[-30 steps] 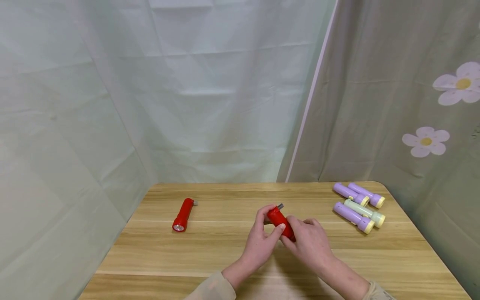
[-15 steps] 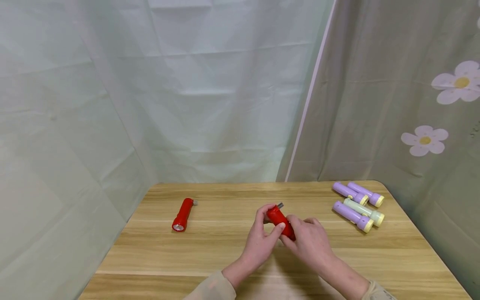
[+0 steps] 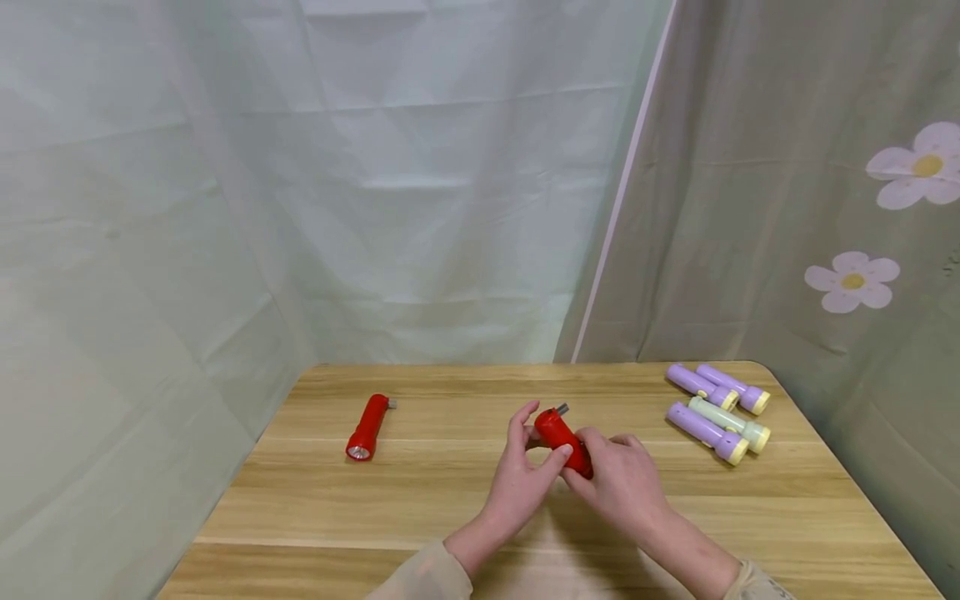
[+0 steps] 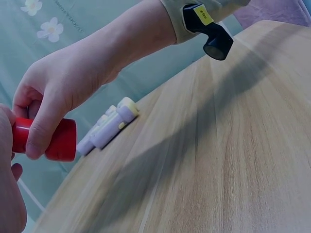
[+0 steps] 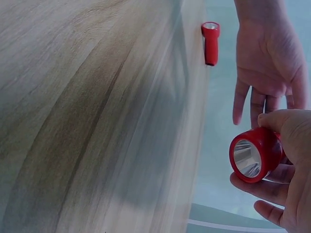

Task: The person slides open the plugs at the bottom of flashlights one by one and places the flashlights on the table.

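Between my hands, above the table, is a red flashlight [image 3: 558,433] with metal plug prongs at its far end. My right hand [image 3: 622,483] grips it near its lamp head, thumb and fingers round it. The reflector of this flashlight [image 5: 269,150] faces out in the right wrist view and looks unlit. My left hand [image 3: 521,483] has its thumb on the side of the body and fingers behind it, with the index finger raised off the end. Part of the left fingers is hidden by the flashlight. A second red flashlight [image 3: 367,429] lies on the table at left.
Several flashlights lie together at the right: purple ones, such as the front purple flashlight [image 3: 705,432], and a pale green flashlight [image 3: 727,423]. They rest on the wooden table [image 3: 315,508]. Curtains [image 3: 450,208] stand behind the table and at both sides.
My left index finger has lifted off the plug end of the flashlight, which shows more of that end. The right hand's grip and the other flashlights stay as they were.
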Demonstrator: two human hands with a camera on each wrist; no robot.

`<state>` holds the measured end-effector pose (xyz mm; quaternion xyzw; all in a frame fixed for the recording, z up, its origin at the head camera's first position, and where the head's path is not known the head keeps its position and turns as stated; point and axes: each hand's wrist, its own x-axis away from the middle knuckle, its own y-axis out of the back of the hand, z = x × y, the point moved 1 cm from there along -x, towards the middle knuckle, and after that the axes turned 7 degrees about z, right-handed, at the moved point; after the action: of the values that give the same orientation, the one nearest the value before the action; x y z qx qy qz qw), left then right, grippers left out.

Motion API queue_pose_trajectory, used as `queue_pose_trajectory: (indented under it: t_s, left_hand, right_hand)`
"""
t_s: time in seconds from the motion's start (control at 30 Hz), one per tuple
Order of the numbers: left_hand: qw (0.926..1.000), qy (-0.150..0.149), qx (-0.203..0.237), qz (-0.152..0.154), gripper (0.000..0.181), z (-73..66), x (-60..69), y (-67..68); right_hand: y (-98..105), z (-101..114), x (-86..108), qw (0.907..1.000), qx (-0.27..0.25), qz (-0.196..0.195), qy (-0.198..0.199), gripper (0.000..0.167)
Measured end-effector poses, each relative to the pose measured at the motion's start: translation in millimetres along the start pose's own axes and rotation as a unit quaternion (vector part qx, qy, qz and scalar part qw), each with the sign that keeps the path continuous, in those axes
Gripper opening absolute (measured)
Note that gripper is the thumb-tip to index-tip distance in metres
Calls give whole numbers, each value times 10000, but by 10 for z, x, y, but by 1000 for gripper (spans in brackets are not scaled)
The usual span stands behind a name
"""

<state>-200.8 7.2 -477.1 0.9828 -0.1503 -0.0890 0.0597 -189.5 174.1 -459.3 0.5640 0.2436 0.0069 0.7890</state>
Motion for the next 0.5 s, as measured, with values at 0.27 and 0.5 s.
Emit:
queue_pose_trajectory:
  t_s: [0.27,0.5]
  left_hand:
    - [9991,161,376,59,55,17,-6,-22]
    - [9976,302,625,88,49,15,-16,-52]
  right_hand:
    - [21,-2,-26,9999,-51,-157,-5,33]
    - [31,25,-46,9999,-37,-146,-53,35]
